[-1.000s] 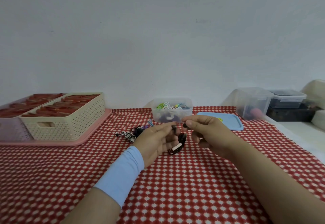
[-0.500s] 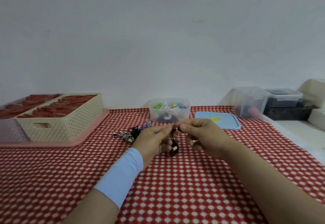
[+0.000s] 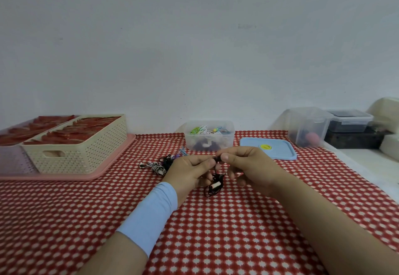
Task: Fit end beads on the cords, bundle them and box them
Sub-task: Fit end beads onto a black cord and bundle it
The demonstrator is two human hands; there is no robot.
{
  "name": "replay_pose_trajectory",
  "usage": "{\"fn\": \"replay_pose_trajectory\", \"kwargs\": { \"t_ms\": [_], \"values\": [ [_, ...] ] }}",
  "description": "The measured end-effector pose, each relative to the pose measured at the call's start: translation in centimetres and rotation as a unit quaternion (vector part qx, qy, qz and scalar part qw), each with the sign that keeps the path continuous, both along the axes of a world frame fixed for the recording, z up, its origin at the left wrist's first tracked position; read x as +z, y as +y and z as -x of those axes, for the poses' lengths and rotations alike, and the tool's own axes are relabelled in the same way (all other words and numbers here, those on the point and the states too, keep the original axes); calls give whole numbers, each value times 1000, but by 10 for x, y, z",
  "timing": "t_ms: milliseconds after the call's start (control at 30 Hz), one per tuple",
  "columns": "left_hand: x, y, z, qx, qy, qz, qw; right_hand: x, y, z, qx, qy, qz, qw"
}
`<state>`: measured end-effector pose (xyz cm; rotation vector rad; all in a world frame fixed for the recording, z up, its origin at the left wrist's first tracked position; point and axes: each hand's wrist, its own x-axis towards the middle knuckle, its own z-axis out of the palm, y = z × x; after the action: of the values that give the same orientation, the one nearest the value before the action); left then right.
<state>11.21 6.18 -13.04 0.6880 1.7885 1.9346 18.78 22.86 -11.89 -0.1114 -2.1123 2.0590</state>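
Step in hand, as judged from the pose: fitting an end bead on a cord; bundling and boxing are not yet done for this piece. At the centre of the frame the left hand [image 3: 190,171] and right hand [image 3: 248,166] meet fingertip to fingertip above the desk [image 3: 216,242], which is covered in a red-and-white checked cloth. The left hand pinches the upper end of a black cord [image 3: 213,186] between thumb and forefinger. The rest of the cord hangs below the hands in a loose tangle with a small pale piece in it. The right hand pinches a small dark piece at the meeting point, taken to be the end bead [image 3: 218,158]; it is too small to tell whether the cord has entered it. Just left of the hands, finished striped cord bundles [image 3: 155,166] lie on the cloth. Directly above the hands in the frame stands an open clear plastic box [image 3: 228,143] holding coloured bands, with its blue lid [image 3: 278,151] lying flat to the right. A cream perforated basket [image 3: 86,156] on a pink tray [image 3: 112,164] occupies the left of the frame. The next move calls for a fine alignment: hold the cord tip stiff and short, present the bead bore squarely to it, and push until seated. Then gather the slack and band it.
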Motion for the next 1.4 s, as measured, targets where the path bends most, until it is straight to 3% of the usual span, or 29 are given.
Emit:
{"fn": "replay_pose_trajectory", "kwargs": {
  "t_ms": [367,600,833,1133,1233,1400],
  "values": [
    [2,0,-3,-22,-23,-33,999,2,-1,-2,64,-24,69,995],
    [6,0,-6,-29,-21,-20,999,4,2,-2,65,-44,59,995],
    [10,3,-8,-49,-82,-72,993,7,0,-2,59,-20,60,996],
    [7,3,-8,-11,-23,-14,1000,11,0,-4,18,-55,-4,998],
    [7,5,-8,-16,-38,-18,999,10,1,-4,-11,-26,10,1000],
    [5,5,-5,-12,-68,-5,998,11,-2,-6,-34,22,-83,996]
  ]
}}
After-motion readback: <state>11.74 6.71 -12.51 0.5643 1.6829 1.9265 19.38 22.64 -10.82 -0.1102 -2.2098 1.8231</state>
